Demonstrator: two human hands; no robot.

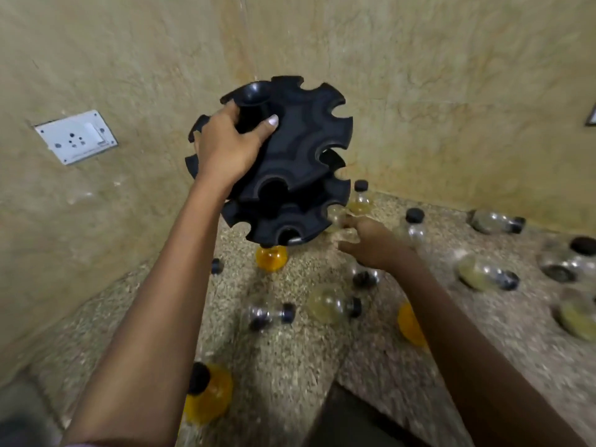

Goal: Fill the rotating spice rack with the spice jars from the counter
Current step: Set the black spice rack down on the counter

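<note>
Left hand: my left hand (227, 146) is wrapped around the black central handle at the top of the rotating spice rack (290, 162), thumb on the right side of the post, fingers on the far side.
Rack: black, two notched tiers, tilted toward me, standing in the far corner of the counter (290, 366); every slot I can see is bare.
Right hand: my right hand (367, 243) reaches to the right of the rack's lower tier, fingers curled at a clear jar (342, 221) there; blur keeps me from telling whether I grasp it or only touch it.
Counter: speckled stone, running along the left wall and the far wall, with a dark gap at the near edge.
Jars: spice jars with black caps are scattered on the counter, most lying on their sides; an orange jar (271, 258) sits just under the rack's near edge, another orange jar (208, 393) lies near me on the left, and pale-filled jars (483, 272) lie to the right.
Walls: mottled beige stone panels meeting in a corner behind the rack.
Socket: a white switch plate (76, 137) is fixed on the left wall.
</note>
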